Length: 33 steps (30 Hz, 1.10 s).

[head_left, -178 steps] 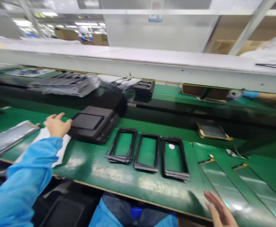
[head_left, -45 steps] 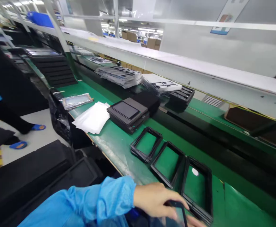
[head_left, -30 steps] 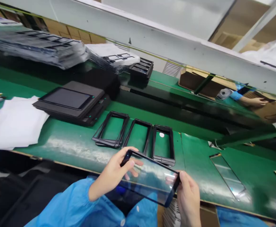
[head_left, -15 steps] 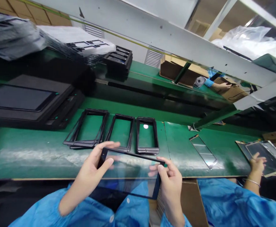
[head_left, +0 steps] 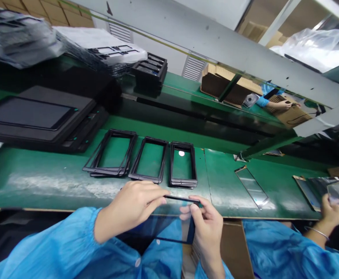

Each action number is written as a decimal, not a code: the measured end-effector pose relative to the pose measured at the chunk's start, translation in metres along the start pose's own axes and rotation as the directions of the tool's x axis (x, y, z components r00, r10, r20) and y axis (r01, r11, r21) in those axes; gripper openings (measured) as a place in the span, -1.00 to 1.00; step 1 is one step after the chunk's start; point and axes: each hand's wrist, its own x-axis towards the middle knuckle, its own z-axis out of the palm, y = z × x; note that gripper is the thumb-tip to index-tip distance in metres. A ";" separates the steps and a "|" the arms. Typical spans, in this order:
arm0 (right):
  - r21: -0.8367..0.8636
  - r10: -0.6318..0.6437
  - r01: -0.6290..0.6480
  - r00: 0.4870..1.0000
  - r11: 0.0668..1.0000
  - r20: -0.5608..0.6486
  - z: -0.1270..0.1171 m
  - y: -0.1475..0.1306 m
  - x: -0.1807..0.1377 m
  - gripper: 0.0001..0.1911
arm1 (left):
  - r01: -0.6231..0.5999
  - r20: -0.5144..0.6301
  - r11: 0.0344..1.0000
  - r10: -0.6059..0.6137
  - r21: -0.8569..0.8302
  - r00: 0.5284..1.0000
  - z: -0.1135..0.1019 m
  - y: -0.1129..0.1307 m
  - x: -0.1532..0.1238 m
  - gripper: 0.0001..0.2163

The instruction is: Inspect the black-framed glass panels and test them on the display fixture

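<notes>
In front of my chest I hold a clear glass touch panel (head_left: 169,223) with a black border, tilted. My right hand (head_left: 207,224) grips its right end, thumb on the near face and fingers behind. My left hand (head_left: 134,205) is closed at the panel's upper edge, thumb and fingers pinched together there; it hides the panel's left part. Just beyond lie three stacks of black rectangular frames: a left stack (head_left: 99,161), a middle stack (head_left: 131,168) and a right stack (head_left: 195,164) with a white round spot inside its opening.
Dark foam trays (head_left: 90,106) carry a black screen (head_left: 30,112) at left. Bagged parts (head_left: 99,37) sit on the back shelf. A separate glass panel (head_left: 252,188) lies on the green bench (head_left: 56,186). At right, a co-worker's hand (head_left: 331,213) holds a panel. A cardboard box (head_left: 236,248) stands below.
My left hand has slid from the panel's left end to the middle of its upper edge. My right hand keeps its grip. The co-worker's hand has lifted a panel.
</notes>
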 end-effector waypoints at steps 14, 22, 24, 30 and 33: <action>0.145 0.131 -0.147 0.985 0.978 0.115 -0.002 0.002 0.018 -0.58 | 0.550 0.322 0.335 -0.541 -0.765 0.777 0.018 0.010 -0.015 -0.54; 0.126 0.033 -0.042 0.997 0.991 0.071 0.006 -0.013 0.015 -0.57 | 0.557 0.329 0.257 -0.588 -0.790 0.739 0.022 0.014 -0.015 -0.45; 0.118 0.002 -0.010 0.998 0.993 0.065 0.004 -0.017 0.016 -0.59 | 0.571 0.337 0.274 -0.585 -0.774 0.738 0.020 0.013 -0.016 -0.48; -0.004 -0.006 0.007 0.969 1.000 0.247 0.015 -0.019 0.014 -0.68 | 0.488 0.235 0.706 -0.431 -0.513 0.871 0.009 0.014 -0.015 -0.39; 0.013 -0.002 -0.001 0.967 1.000 0.254 0.017 -0.015 0.017 -0.76 | 0.476 0.359 0.780 -0.343 -0.406 0.868 0.009 0.015 -0.012 -0.41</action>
